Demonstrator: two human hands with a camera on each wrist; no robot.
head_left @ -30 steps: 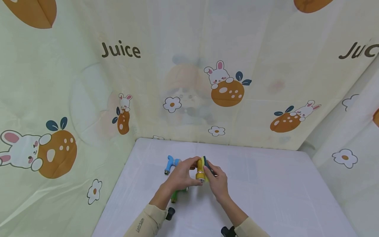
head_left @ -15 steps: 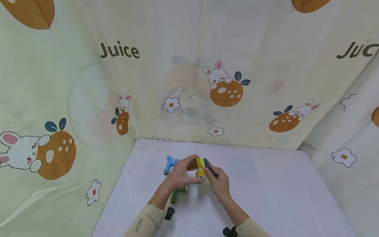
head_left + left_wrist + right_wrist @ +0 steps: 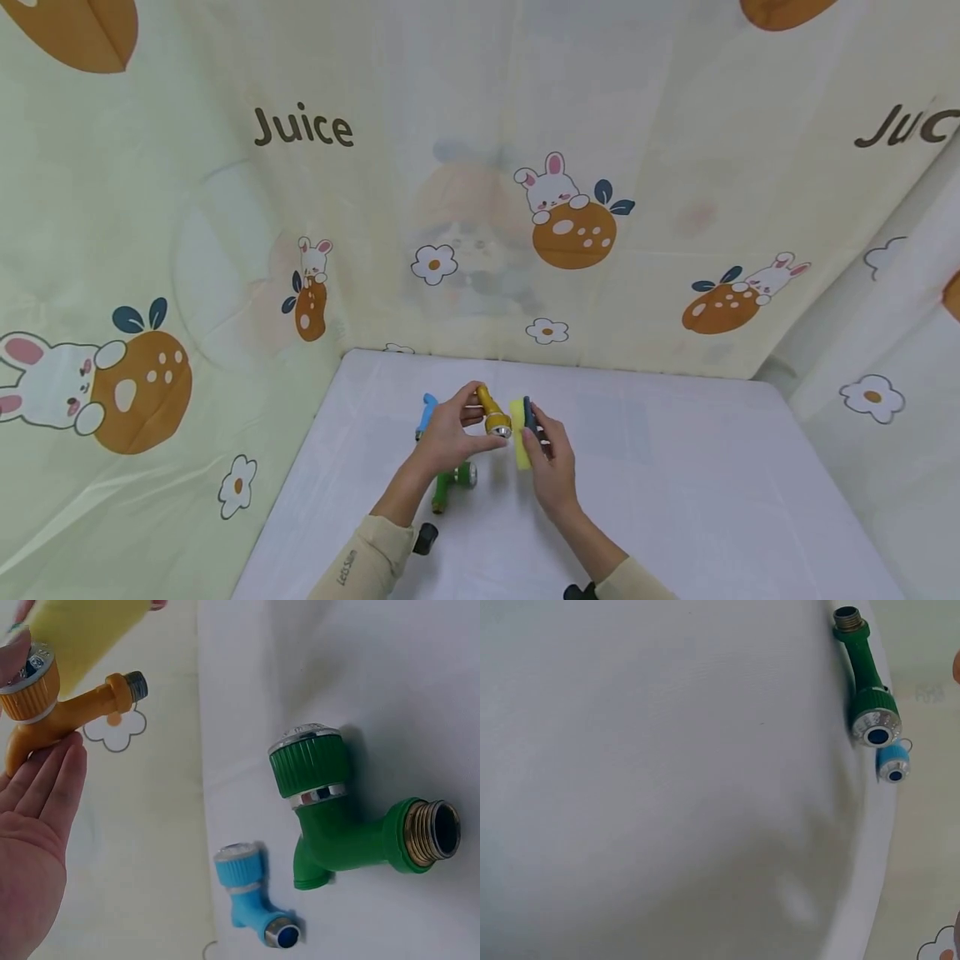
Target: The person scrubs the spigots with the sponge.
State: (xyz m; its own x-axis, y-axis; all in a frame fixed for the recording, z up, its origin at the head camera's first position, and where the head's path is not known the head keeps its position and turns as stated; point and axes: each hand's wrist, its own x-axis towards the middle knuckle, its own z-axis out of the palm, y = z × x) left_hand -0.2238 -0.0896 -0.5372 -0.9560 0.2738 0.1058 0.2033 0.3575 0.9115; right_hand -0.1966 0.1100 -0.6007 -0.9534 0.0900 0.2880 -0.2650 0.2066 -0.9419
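Note:
My left hand (image 3: 448, 435) holds a yellow plastic tap (image 3: 491, 412) between thumb and fingertips, raised above the table and tilted. In the left wrist view the thumb lies on the knob of the tap (image 3: 69, 714), fingers under its body. Just to the right, my right hand (image 3: 557, 467) grips a yellow sponge (image 3: 519, 437) with a dark scouring layer; a small gap separates sponge and tap in the head view. A green tap (image 3: 454, 482) lies on the table below my left hand. Behind that hand is a blue tap (image 3: 428, 410), partly covered.
A white cloth (image 3: 675, 483) covers the table. A printed curtain (image 3: 465, 208) rises behind and along both sides. Black wrist-camera parts (image 3: 425, 538) sit below the left forearm. The right wrist view shows mostly tablecloth, with the green tap (image 3: 866, 682) near its edge.
The yellow tap has moved left and up in my left hand and tilted, coming away from the sponge beside it. The sponge stays in my right hand, now more upright.

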